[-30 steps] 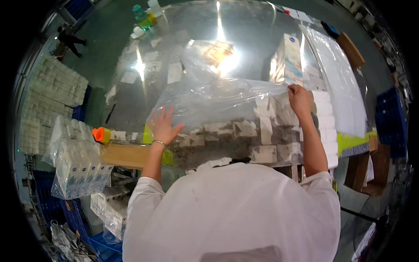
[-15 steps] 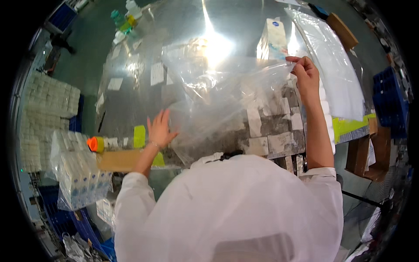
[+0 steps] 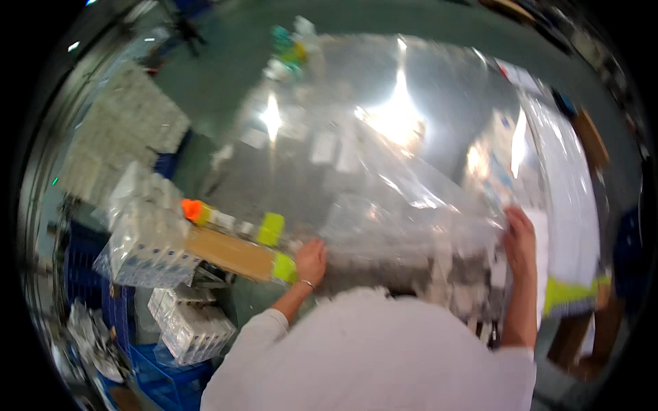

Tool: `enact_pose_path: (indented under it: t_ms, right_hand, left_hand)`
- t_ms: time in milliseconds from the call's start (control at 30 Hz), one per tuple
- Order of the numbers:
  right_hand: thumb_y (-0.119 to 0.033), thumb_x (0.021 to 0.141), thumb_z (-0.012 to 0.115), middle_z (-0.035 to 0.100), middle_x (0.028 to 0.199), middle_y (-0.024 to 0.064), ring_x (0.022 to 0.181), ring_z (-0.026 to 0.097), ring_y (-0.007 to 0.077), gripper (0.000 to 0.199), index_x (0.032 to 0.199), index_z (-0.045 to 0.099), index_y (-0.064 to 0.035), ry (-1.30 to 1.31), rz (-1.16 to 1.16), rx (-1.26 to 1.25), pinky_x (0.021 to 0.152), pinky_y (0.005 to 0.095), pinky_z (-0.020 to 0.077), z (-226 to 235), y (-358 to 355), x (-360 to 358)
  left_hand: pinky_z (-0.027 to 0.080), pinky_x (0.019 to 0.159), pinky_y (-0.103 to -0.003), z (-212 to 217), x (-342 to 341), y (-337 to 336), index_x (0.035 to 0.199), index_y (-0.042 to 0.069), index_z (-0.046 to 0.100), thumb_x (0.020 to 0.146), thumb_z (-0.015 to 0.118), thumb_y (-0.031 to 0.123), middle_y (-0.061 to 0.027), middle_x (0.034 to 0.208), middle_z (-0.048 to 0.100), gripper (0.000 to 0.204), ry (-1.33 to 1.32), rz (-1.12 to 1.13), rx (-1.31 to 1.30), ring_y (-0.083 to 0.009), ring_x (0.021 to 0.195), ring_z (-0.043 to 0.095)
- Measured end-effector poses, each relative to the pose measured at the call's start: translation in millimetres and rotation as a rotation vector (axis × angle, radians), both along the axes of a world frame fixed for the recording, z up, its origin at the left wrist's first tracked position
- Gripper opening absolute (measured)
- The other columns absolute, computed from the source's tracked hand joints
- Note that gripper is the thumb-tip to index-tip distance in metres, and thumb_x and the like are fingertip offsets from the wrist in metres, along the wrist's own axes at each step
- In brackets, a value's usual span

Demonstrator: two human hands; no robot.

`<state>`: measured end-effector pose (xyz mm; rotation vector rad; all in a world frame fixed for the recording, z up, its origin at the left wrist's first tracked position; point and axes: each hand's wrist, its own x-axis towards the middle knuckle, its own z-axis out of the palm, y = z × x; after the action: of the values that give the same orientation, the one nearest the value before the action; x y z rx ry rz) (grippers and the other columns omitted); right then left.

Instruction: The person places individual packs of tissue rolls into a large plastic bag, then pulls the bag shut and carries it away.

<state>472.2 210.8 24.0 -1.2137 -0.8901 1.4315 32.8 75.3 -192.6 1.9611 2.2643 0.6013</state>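
Observation:
A large clear plastic bag [image 3: 411, 205] lies spread over the metal tabletop, creased and shiny. At its right end my right hand [image 3: 521, 236] is closed on the edge of the film. My left hand [image 3: 310, 262] is closed at the bag's near left corner, by the table's front edge; motion blur softens its fingers. Just beyond my right hand, a white and pale blue printed tissue pack [image 3: 495, 154] shows blurred.
A stack of flat clear bags [image 3: 565, 185] runs along the table's right side. At left are a cardboard strip [image 3: 229, 253], an orange-topped tape roll [image 3: 195, 211] and wrapped tissue packs [image 3: 154, 236]. Bottles [image 3: 288, 51] stand at the far left corner. An open carton [image 3: 582, 342] sits lower right.
My view has swung, so the table sits further right and lower. My right hand has come nearer with the bag's edge. My left hand's spread fingers have closed at the bag's near corner.

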Motion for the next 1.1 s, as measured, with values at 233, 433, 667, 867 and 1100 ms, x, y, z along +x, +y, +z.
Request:
enact_pose_path:
  t_ms: [233,433,667,867,1100]
  right_hand:
    - [-0.01,0.067,0.066,0.049,0.07,0.001,0.063,0.044,0.0091,0.027,0.091,0.055,-0.0043,-0.659,0.579,0.256,0.059,0.0244,0.0375,40.6,-22.3,-54.4]
    - [-0.018,0.064,0.071,0.057,0.079,0.0189,0.077,0.056,0.0348,0.035,0.091,0.059,-0.0012,-1.205,0.673,0.483,0.067,0.041,0.0433,-13.6,37.7,-9.7]
    - [0.007,0.068,0.042,0.058,0.098,0.017,0.093,0.056,0.0238,0.036,0.102,0.055,0.0037,-0.978,-0.095,1.052,0.081,0.0294,0.0415,118.2,60.6,-60.8]
    - [0.002,0.071,0.047,0.057,0.106,0.0149,0.098,0.055,0.0241,0.041,0.111,0.054,-0.003,-0.91,-0.026,1.032,0.084,0.0335,0.0431,-3.7,63.2,-11.2]
    - [-0.015,0.079,0.047,0.062,0.084,0.0157,0.074,0.06,0.0291,0.024,0.1,0.057,-0.0063,-1.246,0.335,0.604,0.07,0.0365,0.047,-58.0,59.0,-22.8]
  left_hand:
    - [0.046,0.061,-0.034,76.7,-61.1,85.8,0.082,0.006,0.052,0.086,0.049,0.029,-0.0135,0.074,0.058,0.023,-1.196,0.561,0.341,-0.0281,0.067,0.057]
    - [0.046,0.059,-0.041,196.7,-72.5,95.7,0.084,0.008,0.05,0.084,0.047,0.027,-0.0146,0.068,0.058,0.019,0.115,-0.066,0.101,-0.0331,0.062,0.057]
    - [0.044,0.061,-0.031,355.8,-77.8,107.3,0.085,0.004,0.055,0.081,0.056,0.022,-0.0078,0.07,0.057,0.019,-0.331,0.228,1.048,-0.0178,0.066,0.055]
    - [0.045,0.06,-0.037,251.8,-112.5,66.6,0.085,0.008,0.056,0.074,0.054,0.009,-0.0113,0.072,0.057,0.012,0.257,0.007,0.651,-0.0293,0.063,0.055]
    - [0.046,0.063,-0.043,168.6,-111.5,77.8,0.088,0.009,0.056,0.082,0.05,0.025,-0.017,0.077,0.061,0.018,-0.008,0.236,0.19,-0.0345,0.071,0.058]
